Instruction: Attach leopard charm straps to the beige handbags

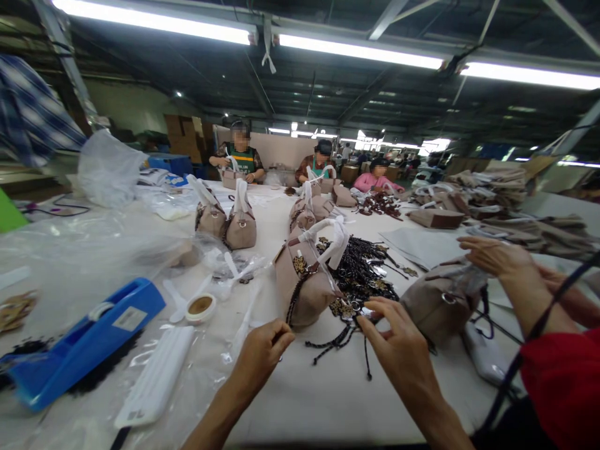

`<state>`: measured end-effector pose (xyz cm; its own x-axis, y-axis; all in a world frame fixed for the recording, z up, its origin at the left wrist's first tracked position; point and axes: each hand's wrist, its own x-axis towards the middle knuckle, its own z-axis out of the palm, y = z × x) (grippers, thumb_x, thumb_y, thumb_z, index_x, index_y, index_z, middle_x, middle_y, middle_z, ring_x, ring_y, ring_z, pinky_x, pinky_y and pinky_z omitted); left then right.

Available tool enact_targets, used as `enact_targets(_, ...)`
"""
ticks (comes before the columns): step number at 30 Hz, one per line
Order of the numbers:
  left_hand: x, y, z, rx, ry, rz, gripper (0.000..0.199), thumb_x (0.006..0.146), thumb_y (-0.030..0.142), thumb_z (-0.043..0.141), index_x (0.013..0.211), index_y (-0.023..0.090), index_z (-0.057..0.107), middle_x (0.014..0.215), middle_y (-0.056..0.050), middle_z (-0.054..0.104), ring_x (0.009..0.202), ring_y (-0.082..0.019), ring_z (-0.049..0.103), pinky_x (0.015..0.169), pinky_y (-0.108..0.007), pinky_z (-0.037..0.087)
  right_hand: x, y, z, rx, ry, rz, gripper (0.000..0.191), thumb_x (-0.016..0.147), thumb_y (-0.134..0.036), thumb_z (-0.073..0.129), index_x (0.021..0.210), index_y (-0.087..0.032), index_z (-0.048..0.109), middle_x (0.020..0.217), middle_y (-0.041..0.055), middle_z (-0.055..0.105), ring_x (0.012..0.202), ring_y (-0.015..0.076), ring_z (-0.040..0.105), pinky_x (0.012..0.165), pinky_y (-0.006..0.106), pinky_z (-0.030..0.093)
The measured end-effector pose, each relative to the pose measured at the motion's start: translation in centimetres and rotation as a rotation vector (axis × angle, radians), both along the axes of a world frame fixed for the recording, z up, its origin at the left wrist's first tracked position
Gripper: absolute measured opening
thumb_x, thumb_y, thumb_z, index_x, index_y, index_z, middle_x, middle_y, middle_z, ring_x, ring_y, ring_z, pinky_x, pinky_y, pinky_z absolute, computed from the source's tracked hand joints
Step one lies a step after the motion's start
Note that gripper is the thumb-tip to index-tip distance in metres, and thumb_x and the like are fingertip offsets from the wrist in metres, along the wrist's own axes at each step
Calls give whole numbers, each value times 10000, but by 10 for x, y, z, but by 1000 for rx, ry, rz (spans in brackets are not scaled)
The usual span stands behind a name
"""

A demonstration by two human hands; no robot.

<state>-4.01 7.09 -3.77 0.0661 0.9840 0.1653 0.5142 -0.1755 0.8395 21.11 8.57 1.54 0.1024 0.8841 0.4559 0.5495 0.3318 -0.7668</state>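
Note:
Centre front, a taupe handbag [304,281] with white-wrapped handles, a leopard-print tag and a black braided cord stands on the white table [328,387]. Close to its lower left side is my left hand [265,350], fingers curled with thumb against forefinger; anything between them is too small to make out. My right hand [398,344] reaches from the lower right, fingers apart, at the near edge of a pile of black braided tassels [363,269] with leopard-print and metal pieces. Its fingertips are near a small shiny piece, and I see nothing held.
At right, a person's hands [501,259] are at another taupe bag [440,300]. On the left lie a blue tape dispenser [89,344], a white power strip [157,375], a tape roll [201,308] and plastic film. More bags [241,222] and people stand behind.

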Motion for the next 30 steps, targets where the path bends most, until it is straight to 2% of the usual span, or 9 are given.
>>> enact_targets(4,19,5,24,13,48,-34,192,830,323,541,706,213,639,600,12,613,562,-128,556,545,-209,410,-33,-9,4,35,-76,262,203,844,-334,595,975,-228,709,1079,93,699,933,225,667,627,259,558)
enact_targets(7,26,9,39,-50,-70,-60,206,839,337,530,735,201,645,580,28,612,482,-102,518,483,-197,387,-53,-6,-2,-10,-132,356,142,860,-292,592,881,-228,717,841,48,724,766,184,672,662,254,527)
enact_targets(9,25,12,44,-128,-143,-100,219,836,364,539,744,189,633,562,41,592,439,-91,489,451,-196,371,-56,-2,-6,-33,-146,353,150,868,-281,591,789,-224,706,707,16,682,639,154,630,625,246,495)
enact_targets(12,19,22,49,-113,-153,-106,226,844,370,536,741,187,618,584,39,587,484,-103,513,484,-210,397,-52,3,-6,2,-113,326,147,869,-278,594,777,-217,691,711,14,663,644,149,608,616,242,473)
enact_targets(17,20,60,49,305,126,217,150,844,319,590,934,204,624,896,-28,658,816,-188,587,758,-308,461,-54,14,6,193,-89,209,156,889,-267,580,763,-212,653,695,19,622,623,142,547,603,257,458)
enact_targets(20,27,84,47,413,311,237,118,828,250,613,938,207,616,956,-47,657,949,-230,577,856,-352,440,-65,24,11,379,-112,176,109,878,-210,601,783,-206,654,694,20,614,636,143,537,614,268,461)
enact_targets(22,31,93,46,390,374,216,48,840,207,579,871,210,615,898,-40,664,929,-227,586,838,-344,435,-73,31,10,479,-128,171,80,865,-162,613,810,-201,656,710,23,619,673,151,548,649,281,464)
enact_targets(25,34,98,46,284,325,224,93,847,178,526,815,206,609,827,-27,664,845,-205,601,766,-315,431,-82,43,4,506,-174,162,89,854,-124,615,814,-198,644,721,22,617,708,158,555,694,299,450)
enact_targets(30,29,95,42,49,-74,104,129,829,250,517,801,189,627,756,7,672,722,-161,609,688,-266,442,-84,62,-10,456,-306,62,117,852,-136,602,751,-193,617,702,21,595,727,179,544,729,329,410)
